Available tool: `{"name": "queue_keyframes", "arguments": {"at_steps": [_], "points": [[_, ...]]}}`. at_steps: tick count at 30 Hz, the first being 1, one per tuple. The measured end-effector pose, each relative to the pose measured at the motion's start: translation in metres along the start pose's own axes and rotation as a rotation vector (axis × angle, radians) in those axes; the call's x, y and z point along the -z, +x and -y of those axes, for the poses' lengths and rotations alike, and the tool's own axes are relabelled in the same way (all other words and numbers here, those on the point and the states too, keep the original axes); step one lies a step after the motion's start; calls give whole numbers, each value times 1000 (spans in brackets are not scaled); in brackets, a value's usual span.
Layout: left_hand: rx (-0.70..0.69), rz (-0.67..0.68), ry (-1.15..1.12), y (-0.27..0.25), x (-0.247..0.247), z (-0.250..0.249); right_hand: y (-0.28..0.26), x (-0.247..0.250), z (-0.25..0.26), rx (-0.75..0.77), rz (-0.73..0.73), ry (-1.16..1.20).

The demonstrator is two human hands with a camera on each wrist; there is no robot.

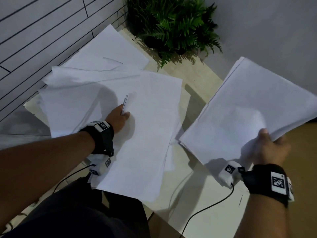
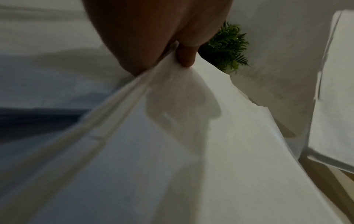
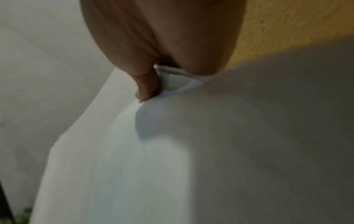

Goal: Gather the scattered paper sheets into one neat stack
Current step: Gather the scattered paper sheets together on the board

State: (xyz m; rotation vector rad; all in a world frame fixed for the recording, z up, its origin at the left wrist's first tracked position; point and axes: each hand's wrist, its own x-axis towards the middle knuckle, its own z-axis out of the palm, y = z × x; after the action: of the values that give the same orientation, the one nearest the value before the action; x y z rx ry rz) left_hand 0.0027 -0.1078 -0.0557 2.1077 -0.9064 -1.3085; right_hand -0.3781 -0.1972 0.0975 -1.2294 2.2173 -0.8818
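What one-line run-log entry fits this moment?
left hand: pinches table sheets | right hand: holds gathered stack | stacks unmerged

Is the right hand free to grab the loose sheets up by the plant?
Probably not yet: the right hand already grips a bundle of sheets, held apart from the loose sheets beside the plant.
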Motion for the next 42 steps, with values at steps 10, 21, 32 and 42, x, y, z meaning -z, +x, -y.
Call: {"name": "queue_keyframes", "arguments": {"at_steps": [10, 21, 32, 42], "points": [[-41, 23, -29, 2, 1, -5, -87, -112, -37, -140, 418, -35], [-109, 89, -123, -10, -2, -6, -127, -173, -47, -116, 482, -94], [-229, 301, -108, -30, -9, -17, -107, -185, -4, 585, 597, -514], [-256, 144, -219, -23, -17, -22, -119, -176, -14, 491, 615, -339]]}}
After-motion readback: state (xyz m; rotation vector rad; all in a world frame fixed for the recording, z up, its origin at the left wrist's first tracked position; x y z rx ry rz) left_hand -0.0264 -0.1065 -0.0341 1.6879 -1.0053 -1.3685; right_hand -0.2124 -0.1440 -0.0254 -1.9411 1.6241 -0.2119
